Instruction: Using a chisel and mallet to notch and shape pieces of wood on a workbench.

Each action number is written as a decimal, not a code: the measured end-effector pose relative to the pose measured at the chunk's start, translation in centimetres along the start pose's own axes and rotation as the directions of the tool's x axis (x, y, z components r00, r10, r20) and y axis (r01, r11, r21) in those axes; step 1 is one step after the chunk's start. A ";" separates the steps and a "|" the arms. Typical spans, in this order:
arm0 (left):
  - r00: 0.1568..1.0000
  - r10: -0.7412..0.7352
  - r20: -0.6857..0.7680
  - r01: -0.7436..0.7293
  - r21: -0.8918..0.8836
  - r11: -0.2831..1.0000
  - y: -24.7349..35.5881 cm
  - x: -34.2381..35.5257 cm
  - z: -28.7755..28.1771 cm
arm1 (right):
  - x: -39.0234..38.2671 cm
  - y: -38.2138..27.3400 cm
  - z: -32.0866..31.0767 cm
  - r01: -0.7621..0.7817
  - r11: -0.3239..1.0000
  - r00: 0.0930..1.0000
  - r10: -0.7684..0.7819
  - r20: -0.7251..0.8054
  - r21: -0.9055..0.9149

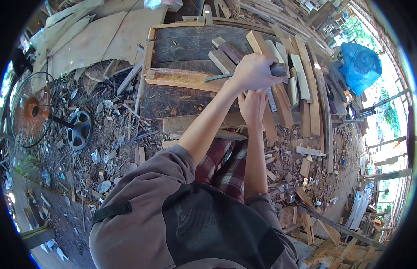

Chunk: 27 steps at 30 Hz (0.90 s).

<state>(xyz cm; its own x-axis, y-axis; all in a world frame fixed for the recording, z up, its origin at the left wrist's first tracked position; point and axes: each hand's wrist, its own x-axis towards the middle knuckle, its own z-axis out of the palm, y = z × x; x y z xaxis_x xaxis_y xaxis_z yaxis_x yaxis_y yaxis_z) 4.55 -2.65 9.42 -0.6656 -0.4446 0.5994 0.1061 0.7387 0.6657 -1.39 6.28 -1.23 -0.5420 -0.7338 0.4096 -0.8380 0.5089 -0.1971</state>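
Note:
My left hand point(254, 71) reaches across to the right over the workbench point(172, 96), fingers curled round a dark block point(279, 69) whose end shows past the knuckles. Just below it my right hand point(253, 106) is closed, its fingers pressed together; what they hold, if anything, is hidden. A thin dark bar point(218, 77) lies on a wooden strip point(177, 80) and runs up to my left wrist. Beyond the left hand lie short wood pieces, among them a pale-ended block point(258, 42) and a greyish block point(222, 61).
Long planks point(309, 85) and a pale batten point(300, 78) lie at the right of the bench. A blue plastic bag point(361, 67) hangs at the far right. A standing fan point(35, 111) is on the left. Wood scraps litter the ground; large sheets point(100, 38) lie behind.

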 end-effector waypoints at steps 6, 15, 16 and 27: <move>0.992 0.071 -0.106 -0.077 -0.059 0.995 0.3 -0.3 -1.4 | -2.8 2.2 -3.8 -0.478 0.392 0.869 0.339 0.360 0.786; 0.964 0.100 -0.248 -0.111 -0.029 0.993 1.1 -1.2 -3.3 | -9.5 3.6 -9.8 -0.234 -0.663 0.957 -0.285 0.049 0.711; 0.963 0.100 -0.251 -0.112 -0.034 0.993 1.0 -1.3 -3.2 | -10.0 4.0 -10.0 -0.198 -0.599 0.972 -0.221 0.078 0.776; 0.996 -0.074 -0.054 0.080 0.124 0.989 -1.0 -1.0 0.4 | -9.8 0.6 -15.4 0.196 0.115 0.897 0.381 -0.225 0.974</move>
<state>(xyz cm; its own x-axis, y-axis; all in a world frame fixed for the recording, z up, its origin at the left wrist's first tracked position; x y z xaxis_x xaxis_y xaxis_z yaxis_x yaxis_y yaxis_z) 4.81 -2.76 8.04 -0.6306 -0.5249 0.5718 -0.0402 0.7578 0.6513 4.43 20.70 8.36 -0.7908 -0.3630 0.4929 -0.2647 -0.5232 -0.8101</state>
